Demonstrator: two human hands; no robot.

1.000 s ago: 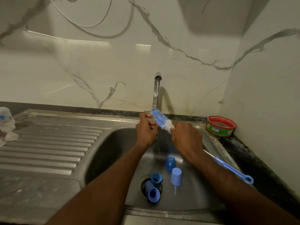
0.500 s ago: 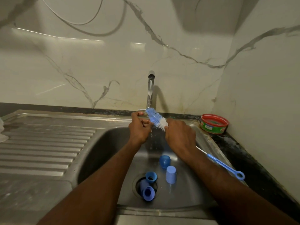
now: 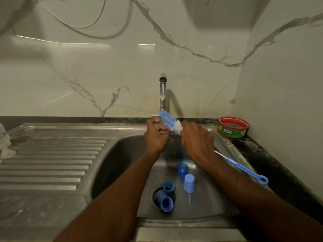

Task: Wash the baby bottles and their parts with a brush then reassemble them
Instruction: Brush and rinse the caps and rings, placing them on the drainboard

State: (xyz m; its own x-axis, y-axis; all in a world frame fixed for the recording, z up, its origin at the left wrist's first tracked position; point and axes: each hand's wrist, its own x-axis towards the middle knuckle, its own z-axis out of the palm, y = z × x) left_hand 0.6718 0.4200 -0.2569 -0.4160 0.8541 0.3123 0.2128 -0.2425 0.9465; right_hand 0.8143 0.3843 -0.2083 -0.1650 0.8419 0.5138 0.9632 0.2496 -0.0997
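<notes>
Your right hand [image 3: 195, 138] is wrapped around the brush [image 3: 168, 121] just below the bristles, so the blue-and-white head pokes up and left past your knuckles while the thin wire and blue handle trail down and right over the sink [image 3: 122, 145] rim, ending in a loop near the dark counter [image 3: 272, 159]; your left hand [image 3: 156, 135] is right beside the bristles with its fingers curled in – looks like it's pinching something small against the brush, but you can't really make out what, it's hidden by the fingers; both hands sit over the back of the basin, right under the tap [image 3: 162, 93]; down in the basin you've got four blue parts: a cap [image 3: 182, 169] standing near the middle, a paler cap [image 3: 189, 183] just in front of it, a ring [image 3: 168, 186] at the edge of the drain [image 3: 154, 198], and a bigger collar [image 3: 165, 202] lying on its side right across the drain, touching the ring or close to it; off on the right corner of the counter sits a red-rimmed green tub [image 3: 233, 126] – well apart from the hands; far left on the drainboard [image 3: 52, 159] there's something clear and whitish [image 3: 5, 145], mostly cut off by the frame edge so hard to say what it is.
</notes>
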